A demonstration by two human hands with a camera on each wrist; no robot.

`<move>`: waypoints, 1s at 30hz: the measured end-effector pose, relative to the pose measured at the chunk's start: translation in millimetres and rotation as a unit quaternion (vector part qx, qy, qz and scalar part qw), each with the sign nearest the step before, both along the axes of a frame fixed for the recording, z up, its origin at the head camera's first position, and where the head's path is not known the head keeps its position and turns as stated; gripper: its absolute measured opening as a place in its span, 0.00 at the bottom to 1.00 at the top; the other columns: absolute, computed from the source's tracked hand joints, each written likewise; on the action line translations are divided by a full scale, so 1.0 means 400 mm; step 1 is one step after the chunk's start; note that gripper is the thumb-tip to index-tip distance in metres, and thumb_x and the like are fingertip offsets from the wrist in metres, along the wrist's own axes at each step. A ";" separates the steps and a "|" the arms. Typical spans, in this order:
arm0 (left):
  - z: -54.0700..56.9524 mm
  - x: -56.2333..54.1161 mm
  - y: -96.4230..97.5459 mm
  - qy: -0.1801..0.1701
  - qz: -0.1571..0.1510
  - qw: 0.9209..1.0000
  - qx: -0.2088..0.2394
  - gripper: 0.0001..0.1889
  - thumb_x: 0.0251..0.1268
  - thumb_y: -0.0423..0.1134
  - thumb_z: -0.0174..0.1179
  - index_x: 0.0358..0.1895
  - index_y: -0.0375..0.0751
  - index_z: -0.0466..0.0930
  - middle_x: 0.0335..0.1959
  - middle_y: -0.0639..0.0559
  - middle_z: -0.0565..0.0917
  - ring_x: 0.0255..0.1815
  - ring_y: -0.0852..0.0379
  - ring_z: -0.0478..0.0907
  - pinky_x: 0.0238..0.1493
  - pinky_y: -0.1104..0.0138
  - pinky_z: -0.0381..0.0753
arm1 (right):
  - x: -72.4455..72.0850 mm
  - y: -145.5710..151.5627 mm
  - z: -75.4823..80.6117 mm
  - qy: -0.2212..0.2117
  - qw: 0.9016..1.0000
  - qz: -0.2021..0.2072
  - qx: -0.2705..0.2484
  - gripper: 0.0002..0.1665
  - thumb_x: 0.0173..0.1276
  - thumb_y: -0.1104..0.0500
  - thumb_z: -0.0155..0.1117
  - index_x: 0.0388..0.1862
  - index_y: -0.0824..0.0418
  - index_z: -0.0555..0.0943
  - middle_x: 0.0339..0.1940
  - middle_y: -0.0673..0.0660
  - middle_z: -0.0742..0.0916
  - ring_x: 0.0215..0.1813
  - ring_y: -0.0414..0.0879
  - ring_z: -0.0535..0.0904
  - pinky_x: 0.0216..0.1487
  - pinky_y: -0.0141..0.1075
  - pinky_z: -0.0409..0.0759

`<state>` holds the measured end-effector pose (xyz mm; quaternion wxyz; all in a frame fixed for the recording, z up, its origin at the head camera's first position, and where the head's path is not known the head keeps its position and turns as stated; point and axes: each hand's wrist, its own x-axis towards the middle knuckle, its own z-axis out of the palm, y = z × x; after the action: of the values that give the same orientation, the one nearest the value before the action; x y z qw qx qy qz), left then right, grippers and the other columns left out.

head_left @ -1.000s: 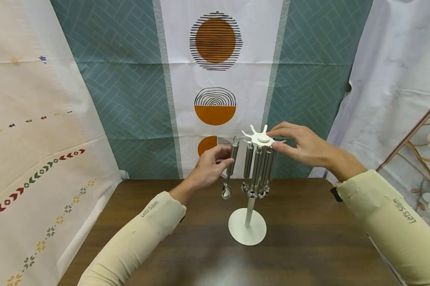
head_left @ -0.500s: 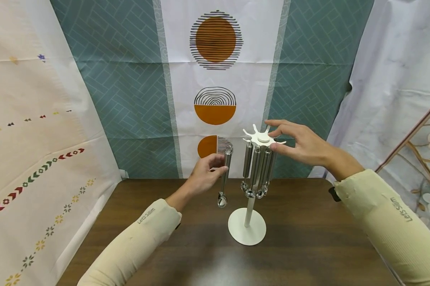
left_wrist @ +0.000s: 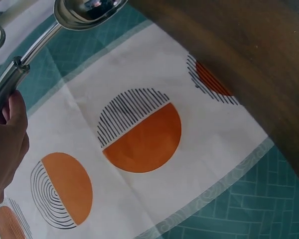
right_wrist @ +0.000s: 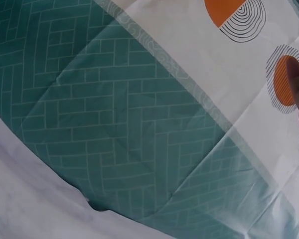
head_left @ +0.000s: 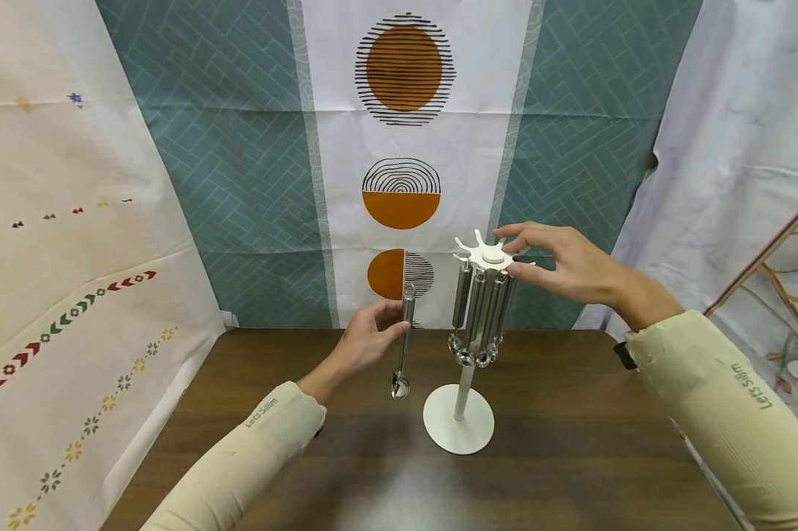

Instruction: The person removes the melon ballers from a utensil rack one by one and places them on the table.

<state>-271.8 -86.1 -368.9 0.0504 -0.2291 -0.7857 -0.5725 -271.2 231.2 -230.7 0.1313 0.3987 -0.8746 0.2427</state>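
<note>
My left hand (head_left: 366, 339) pinches a shiny metal ladle (head_left: 408, 313) by its thick handle, between thumb and fingers. The ladle hangs nearly upright, bowl down, above the table and left of a white utensil stand (head_left: 459, 435). Its bowl and thin neck show large in the left wrist view, with the fingers (left_wrist: 15, 119) at the handle. Several metal utensils (head_left: 476, 310) hang from the stand's spoked top. At the right side of that top, my right hand (head_left: 565, 265) holds on with thumb and fingers. Only fingertips (right_wrist: 296, 79) show in the right wrist view.
The stand's round base rests on a dark wooden table (head_left: 558, 457). Behind it hangs a green and white cloth (head_left: 253, 184) with orange circles. Patterned cloths (head_left: 60, 221) close off the left and right sides.
My left hand has carried the ladle left and down, away from the stand's top. The stand's spokes have turned slightly. My right hand stays at the top, its fingers shifted a little.
</note>
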 end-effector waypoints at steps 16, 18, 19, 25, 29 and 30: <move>-0.076 0.002 -0.002 -0.013 0.057 0.998 0.011 0.09 0.62 0.27 0.68 0.44 0.30 0.81 0.35 0.45 0.84 0.36 0.53 0.79 0.43 0.66 0.80 | 0.009 0.009 0.011 0.040 0.999 -0.004 0.023 0.19 0.70 0.54 0.65 0.57 0.59 0.84 0.60 0.56 0.82 0.61 0.55 0.77 0.56 0.55 0.73; -0.091 0.003 -0.001 -0.015 0.071 0.997 0.005 0.10 0.61 0.28 0.68 0.44 0.29 0.81 0.34 0.46 0.83 0.35 0.54 0.80 0.42 0.65 0.81 | 0.013 0.011 0.011 0.046 0.999 -0.002 0.023 0.20 0.71 0.54 0.65 0.58 0.60 0.84 0.59 0.56 0.82 0.59 0.55 0.78 0.55 0.55 0.73; -0.098 0.004 -0.001 -0.018 0.078 0.997 0.001 0.10 0.61 0.28 0.69 0.44 0.30 0.81 0.34 0.46 0.83 0.34 0.54 0.80 0.42 0.64 0.81 | 0.013 0.011 0.010 0.049 0.999 -0.001 0.024 0.20 0.71 0.54 0.65 0.58 0.61 0.84 0.59 0.56 0.82 0.59 0.55 0.78 0.54 0.55 0.74; -0.138 0.004 -0.001 -0.031 0.103 0.994 -0.010 0.11 0.61 0.30 0.70 0.44 0.29 0.81 0.35 0.45 0.84 0.34 0.53 0.80 0.40 0.65 0.81 | 0.014 0.012 0.008 0.056 0.998 0.007 0.022 0.19 0.70 0.56 0.65 0.57 0.62 0.84 0.57 0.56 0.82 0.57 0.53 0.78 0.52 0.53 0.74; -0.161 0.001 0.001 -0.042 0.111 0.993 -0.005 0.11 0.61 0.29 0.70 0.44 0.29 0.81 0.34 0.46 0.84 0.34 0.54 0.80 0.38 0.68 0.80 | 0.014 0.012 0.011 0.054 0.998 0.014 0.023 0.19 0.71 0.57 0.64 0.57 0.62 0.84 0.57 0.55 0.82 0.57 0.53 0.78 0.52 0.53 0.74; -0.167 0.001 0.002 -0.046 0.112 0.993 -0.004 0.11 0.61 0.29 0.70 0.44 0.29 0.81 0.34 0.46 0.84 0.34 0.55 0.80 0.38 0.69 0.80 | 0.014 0.012 0.011 0.054 0.998 0.017 0.024 0.19 0.71 0.57 0.63 0.57 0.62 0.84 0.57 0.55 0.82 0.57 0.53 0.78 0.52 0.53 0.74</move>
<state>-271.5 -85.4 -435.8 0.0772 -0.1133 -0.8100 -0.5702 -265.5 236.0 -226.2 0.1647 0.4287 -0.8652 0.2014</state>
